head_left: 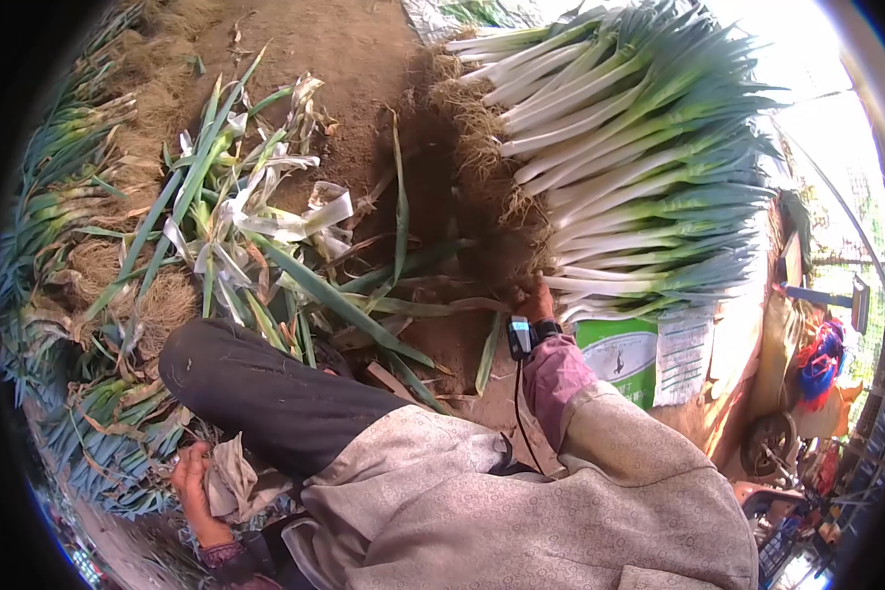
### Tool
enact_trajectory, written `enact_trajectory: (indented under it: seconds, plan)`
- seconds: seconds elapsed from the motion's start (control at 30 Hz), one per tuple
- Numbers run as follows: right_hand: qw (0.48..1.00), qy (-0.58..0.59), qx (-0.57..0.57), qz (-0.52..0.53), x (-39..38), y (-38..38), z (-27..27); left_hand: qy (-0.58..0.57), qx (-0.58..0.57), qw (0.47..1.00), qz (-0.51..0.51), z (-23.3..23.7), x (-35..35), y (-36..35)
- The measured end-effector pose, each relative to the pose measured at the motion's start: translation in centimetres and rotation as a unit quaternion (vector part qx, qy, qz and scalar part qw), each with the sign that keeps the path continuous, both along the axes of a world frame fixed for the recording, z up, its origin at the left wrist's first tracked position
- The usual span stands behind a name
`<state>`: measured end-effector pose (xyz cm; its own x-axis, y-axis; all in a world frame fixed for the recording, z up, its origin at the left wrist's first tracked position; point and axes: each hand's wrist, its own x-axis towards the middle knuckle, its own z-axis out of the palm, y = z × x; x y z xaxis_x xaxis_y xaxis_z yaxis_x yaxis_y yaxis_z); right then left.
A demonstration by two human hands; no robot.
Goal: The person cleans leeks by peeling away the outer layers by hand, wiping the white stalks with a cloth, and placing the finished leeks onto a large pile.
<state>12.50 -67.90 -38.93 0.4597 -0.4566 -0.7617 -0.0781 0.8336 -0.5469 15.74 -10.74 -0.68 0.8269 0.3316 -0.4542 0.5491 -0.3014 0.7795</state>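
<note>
My right hand (538, 301) is at the near end of a row of cleaned leeks (619, 167), fingers closed around the root end of the nearest leek (572, 285). The row has white stalks, green tops to the right and brown roots to the left. My left hand (195, 490) is low on the left with curled fingers, beside a crumpled grey-beige cloth (234, 482) and a bundle of untrimmed leeks (118, 457). What lies inside its fingers is hidden.
Peeled leaves and dry skins (265, 216) are heaped on the soil in front of my knee. More untrimmed leeks (54, 226) line the left side. A green printed sheet (615, 356) lies under the row. A wheel (769, 442) and blue-red cords (822, 364) are at the right.
</note>
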Motion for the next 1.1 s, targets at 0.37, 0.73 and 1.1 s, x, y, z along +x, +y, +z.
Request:
enact_trajectory:
  seconds: [0.37, 0.73, 1.1]
  plan:
    - [0.906, 0.109, -0.303, 0.273, 0.6, -0.9, 0.2, -0.082, 0.175, 0.980, -0.042, -1.6, -1.6, 0.8]
    - [0.375, 0.242, -0.719, 0.532, 1.4, -1.8, 12.4, -0.086, -0.214, 0.970, 0.073, 2.3, -2.9, -1.9]
    - [0.702, -0.331, -0.040, 0.629, 7.3, 31.7, 39.9, -0.381, -0.001, 0.922, 0.070, 4.4, -4.9, -9.5]
